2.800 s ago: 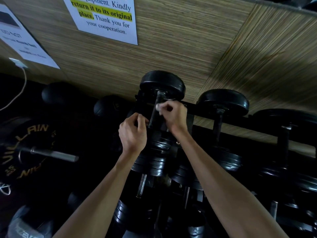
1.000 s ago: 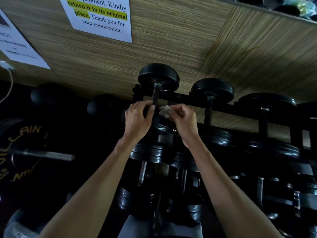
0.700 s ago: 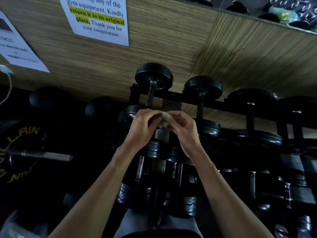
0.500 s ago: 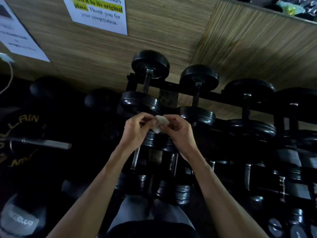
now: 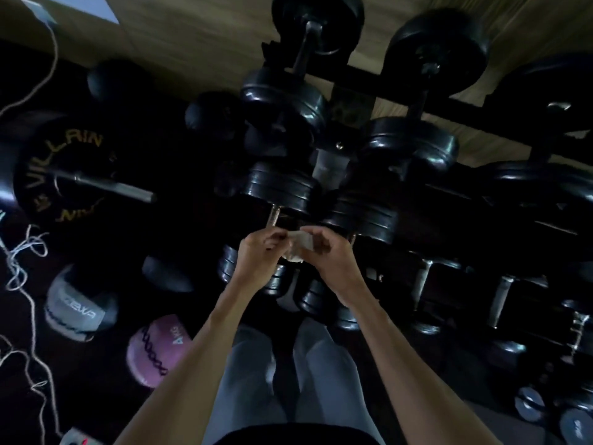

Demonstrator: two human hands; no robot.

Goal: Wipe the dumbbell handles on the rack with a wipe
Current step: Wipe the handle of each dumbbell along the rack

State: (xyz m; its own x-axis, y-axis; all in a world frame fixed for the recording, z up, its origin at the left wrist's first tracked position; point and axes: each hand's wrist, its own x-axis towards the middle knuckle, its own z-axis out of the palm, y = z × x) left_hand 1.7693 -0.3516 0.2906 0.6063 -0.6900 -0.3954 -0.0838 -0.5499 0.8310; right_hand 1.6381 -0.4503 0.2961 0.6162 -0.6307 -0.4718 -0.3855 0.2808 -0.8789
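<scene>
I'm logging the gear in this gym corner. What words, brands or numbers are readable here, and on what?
"VILLAIN": gold letters on the black weight plate; its lower lettering is cut off and unreadable.
White brand lettering on the grey ball: too blurred to read.
"4 KG", apparently: on the pink ball, blurred.
Paper sign on the wall: no text legible.

Dim, motion-blurred, wide-angle view bending at edges

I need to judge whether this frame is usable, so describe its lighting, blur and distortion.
Head view: dim overall, the rack and dumbbells nearly black with small highlights on plate edges; the wipe between left hand and right hand is the brightest spot; soft motion blur throughout; wide-angle bending stretches the forearms at the edges.
</scene>
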